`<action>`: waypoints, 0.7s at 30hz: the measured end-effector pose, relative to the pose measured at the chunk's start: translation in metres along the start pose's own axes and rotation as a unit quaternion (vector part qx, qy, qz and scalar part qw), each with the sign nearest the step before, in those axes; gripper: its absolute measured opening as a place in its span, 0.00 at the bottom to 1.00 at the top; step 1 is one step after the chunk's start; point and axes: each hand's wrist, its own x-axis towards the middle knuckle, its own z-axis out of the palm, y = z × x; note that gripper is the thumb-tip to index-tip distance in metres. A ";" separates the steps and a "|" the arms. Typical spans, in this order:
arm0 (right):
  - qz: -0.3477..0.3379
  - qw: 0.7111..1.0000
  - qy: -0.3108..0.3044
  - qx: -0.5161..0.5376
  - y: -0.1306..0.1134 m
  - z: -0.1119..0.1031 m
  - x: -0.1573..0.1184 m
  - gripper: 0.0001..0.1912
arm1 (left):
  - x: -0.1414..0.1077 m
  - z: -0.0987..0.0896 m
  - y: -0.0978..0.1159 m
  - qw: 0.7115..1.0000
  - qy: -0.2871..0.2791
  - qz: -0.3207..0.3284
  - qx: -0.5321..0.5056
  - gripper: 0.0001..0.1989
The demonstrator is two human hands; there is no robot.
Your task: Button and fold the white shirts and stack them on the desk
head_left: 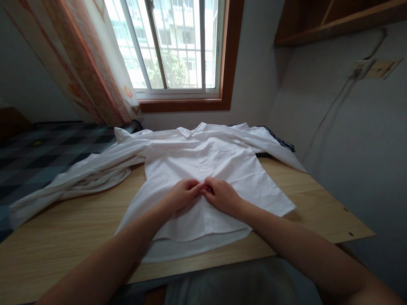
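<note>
A white button-up shirt (229, 165) lies spread front side up, its collar (192, 130) toward the window and its sleeves stretched out to both sides. My left hand (187, 191) and my right hand (220, 194) meet over the front placket, below the middle of the shirt. The fingers of both are pinched together at the placket, fingertips touching or nearly so. A button between them is too small to make out. Further up the placket, small buttons show faintly.
The shirt rests on a light wooden table (318, 199). Dark striped cloth (280, 139) lies beneath the right sleeve. A checked bed surface (63, 146) adjoins at left. Behind are a window (178, 51) and a curtain (92, 63); a cable (329, 110) hangs along the right wall.
</note>
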 end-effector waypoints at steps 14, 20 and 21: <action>0.038 0.999 0.017 -0.003 -0.003 -0.002 0.000 0.08 | 0.004 0.002 -0.004 1.000 0.023 0.004 -0.017 0.18; 0.001 1.000 0.001 0.020 0.000 -0.006 0.001 0.10 | 0.005 0.002 -0.006 0.999 0.033 0.025 0.023 0.17; 0.000 1.000 0.002 0.020 0.002 -0.005 0.002 0.11 | 0.004 0.002 -0.006 0.999 0.033 0.026 0.025 0.17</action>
